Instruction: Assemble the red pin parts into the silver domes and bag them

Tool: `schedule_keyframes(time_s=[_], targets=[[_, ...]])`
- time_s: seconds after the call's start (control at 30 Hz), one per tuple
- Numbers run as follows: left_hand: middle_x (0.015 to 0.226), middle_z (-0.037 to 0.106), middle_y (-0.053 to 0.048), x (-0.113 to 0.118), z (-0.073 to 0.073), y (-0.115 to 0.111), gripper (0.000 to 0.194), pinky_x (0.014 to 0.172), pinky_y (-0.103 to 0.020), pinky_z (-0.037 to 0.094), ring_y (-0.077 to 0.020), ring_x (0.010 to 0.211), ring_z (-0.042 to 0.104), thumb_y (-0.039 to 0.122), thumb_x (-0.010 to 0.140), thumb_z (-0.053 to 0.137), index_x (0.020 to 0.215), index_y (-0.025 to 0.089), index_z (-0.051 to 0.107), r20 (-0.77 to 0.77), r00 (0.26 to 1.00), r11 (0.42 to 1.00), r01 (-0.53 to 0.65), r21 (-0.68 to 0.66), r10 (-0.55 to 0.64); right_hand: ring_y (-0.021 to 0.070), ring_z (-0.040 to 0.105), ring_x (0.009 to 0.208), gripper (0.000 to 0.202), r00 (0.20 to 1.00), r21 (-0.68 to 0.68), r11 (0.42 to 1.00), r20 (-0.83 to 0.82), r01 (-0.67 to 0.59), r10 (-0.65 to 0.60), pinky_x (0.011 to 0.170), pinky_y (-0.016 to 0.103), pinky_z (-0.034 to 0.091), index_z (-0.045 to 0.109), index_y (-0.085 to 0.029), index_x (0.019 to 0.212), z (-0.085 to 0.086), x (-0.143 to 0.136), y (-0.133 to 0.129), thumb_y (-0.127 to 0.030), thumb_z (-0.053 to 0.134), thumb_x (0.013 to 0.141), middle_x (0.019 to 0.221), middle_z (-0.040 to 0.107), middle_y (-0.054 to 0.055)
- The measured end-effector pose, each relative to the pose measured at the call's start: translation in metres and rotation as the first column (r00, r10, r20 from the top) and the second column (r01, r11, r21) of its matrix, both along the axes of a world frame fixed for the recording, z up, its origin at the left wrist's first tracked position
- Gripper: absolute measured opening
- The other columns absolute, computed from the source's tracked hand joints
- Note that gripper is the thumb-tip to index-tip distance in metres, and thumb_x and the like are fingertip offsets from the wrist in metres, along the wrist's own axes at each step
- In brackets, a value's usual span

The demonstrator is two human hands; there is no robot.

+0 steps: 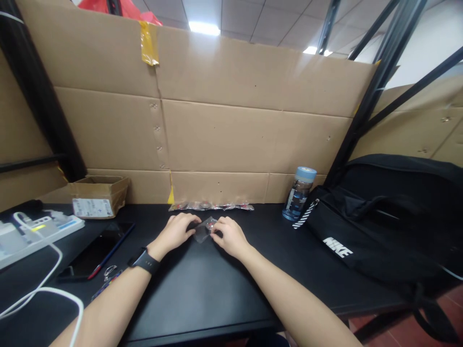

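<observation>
A small clear plastic packet lies flat on the black desk, a little way in from the far edge, and it sits directly between the person's two hands. It looks to hold some small dark part with a touch of red, though the view is too blurred to say what. Its long axis seems to run left to right, so each end points straight at a hand.

The left hand comes in from the near left, a black watch on its wrist, and its fingertips are closed down on the packet's left end. The right hand comes in from the near right and pinches the right end in the same way. Neither hand is nearer than the other; both are touching the packet, and the gap between them is just the packet's own length.

Just beyond, along the foot of the cardboard wall, a strip of similar packets lies parallel to the one held, near but apart from it. Farther right stands a blue-capped water bottle, upright, beside a black Nike bag. To the far left sit a small cardboard box, a dark tablet and a white power strip.
</observation>
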State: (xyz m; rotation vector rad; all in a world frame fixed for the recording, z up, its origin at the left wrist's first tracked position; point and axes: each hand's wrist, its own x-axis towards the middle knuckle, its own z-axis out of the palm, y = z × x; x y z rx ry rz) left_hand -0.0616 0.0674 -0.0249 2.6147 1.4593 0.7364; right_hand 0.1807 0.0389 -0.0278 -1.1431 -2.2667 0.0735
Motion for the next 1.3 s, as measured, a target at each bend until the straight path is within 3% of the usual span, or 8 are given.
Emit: schedule_keyframes(time_s=[0.17, 0.33, 0.57, 0.7, 0.9, 1.03, 1.17, 1.3], targets=[[0.106, 0.075, 0.000, -0.001, -0.005, 0.008, 0.021, 0.090, -0.032, 0.044, -0.0232, 0.100, 0.065, 0.033, 0.082, 0.074, 0.103, 0.029, 0.074, 0.076, 0.995, 0.997, 0.061, -0.055, -0.057, 0.0171, 0.058, 0.090, 0.002, 0.991, -0.066, 0.998, -0.134, -0.023, 0.014, 0.084, 0.028, 0.044, 0.071, -0.022, 0.085, -0.001, 0.007, 0.003, -0.020, 0.071, 0.086, 0.095, 0.068, 0.002], [0.098, 0.076, 0.000, 0.006, -0.009, 0.011, 0.016, 0.089, -0.031, 0.046, -0.0210, 0.093, 0.067, 0.041, 0.088, 0.069, 0.090, 0.027, 0.077, 0.210, 0.973, 0.989, 0.119, -0.092, -0.098, 0.0153, 0.059, 0.082, 0.004, 0.972, -0.118, 0.993, -0.234, -0.030, 0.002, 0.077, 0.026, 0.045, 0.071, -0.021, 0.080, -0.001, 0.016, 0.009, -0.017, 0.072, 0.082, 0.088, 0.068, 0.002], [0.110, 0.073, -0.002, 0.015, -0.004, 0.003, 0.025, 0.095, -0.033, 0.046, -0.0221, 0.103, 0.064, 0.035, 0.079, 0.079, 0.102, 0.027, 0.074, 0.276, 0.942, 0.975, 0.216, -0.060, -0.192, 0.0140, 0.062, 0.070, 0.006, 0.932, -0.280, 0.960, -0.351, -0.013, -0.090, 0.069, 0.024, 0.045, 0.072, -0.019, 0.078, 0.002, 0.023, 0.015, -0.020, 0.069, 0.082, 0.074, 0.070, 0.000], [0.102, 0.075, -0.002, 0.021, -0.001, -0.001, 0.015, 0.094, -0.034, 0.045, -0.0211, 0.100, 0.065, 0.039, 0.089, 0.069, 0.089, 0.026, 0.076, 0.265, 0.942, 0.973, 0.225, -0.053, -0.204, 0.0140, 0.064, 0.070, 0.006, 0.929, -0.320, 0.945, -0.367, -0.068, -0.058, 0.070, 0.024, 0.046, 0.074, -0.019, 0.079, 0.000, 0.023, 0.014, -0.023, 0.069, 0.082, 0.073, 0.071, 0.000], [0.100, 0.075, -0.003, 0.025, -0.001, -0.003, 0.024, 0.095, -0.035, 0.046, -0.0227, 0.101, 0.065, 0.045, 0.091, 0.063, 0.088, 0.024, 0.075, 0.309, 0.944, 0.984, 0.148, -0.097, -0.111, 0.0143, 0.064, 0.069, 0.006, 0.899, -0.368, 0.927, -0.426, -0.076, -0.096, 0.070, 0.024, 0.047, 0.073, -0.018, 0.079, 0.002, 0.026, 0.018, -0.022, 0.070, 0.081, 0.075, 0.072, 0.000], [0.100, 0.075, -0.006, 0.029, -0.005, -0.002, 0.034, 0.093, -0.034, 0.048, -0.0229, 0.097, 0.066, 0.050, 0.093, 0.058, 0.088, 0.020, 0.072, 0.429, 0.902, 0.970, 0.151, -0.188, -0.058, 0.0168, 0.065, 0.076, 0.009, 0.870, -0.401, 0.916, -0.444, 0.021, -0.214, 0.074, 0.027, 0.048, 0.072, -0.017, 0.078, 0.003, 0.030, 0.024, -0.022, 0.067, 0.081, 0.082, 0.074, 0.003], [0.098, 0.076, -0.007, 0.033, -0.011, 0.001, 0.038, 0.093, -0.034, 0.049, -0.0243, 0.097, 0.068, 0.053, 0.090, 0.058, 0.081, 0.018, 0.072, 0.483, 0.875, 0.944, 0.175, -0.280, -0.019, 0.0186, 0.066, 0.084, 0.010, 0.898, -0.411, 0.904, -0.348, 0.114, -0.271, 0.080, 0.031, 0.047, 0.074, -0.018, 0.078, 0.004, 0.031, 0.022, -0.022, 0.066, 0.082, 0.091, 0.074, 0.005], [0.103, 0.077, -0.005, 0.036, -0.009, -0.002, 0.032, 0.092, -0.038, 0.048, -0.0286, 0.101, 0.067, 0.051, 0.082, 0.064, 0.077, 0.022, 0.076, 0.342, 0.926, 0.931, -0.025, -0.363, 0.158, 0.0229, 0.064, 0.099, 0.010, 0.929, -0.407, 0.879, -0.158, 0.248, -0.335, 0.092, 0.041, 0.040, 0.074, -0.021, 0.075, 0.006, 0.027, 0.016, -0.026, 0.069, 0.082, 0.102, 0.073, 0.004]])
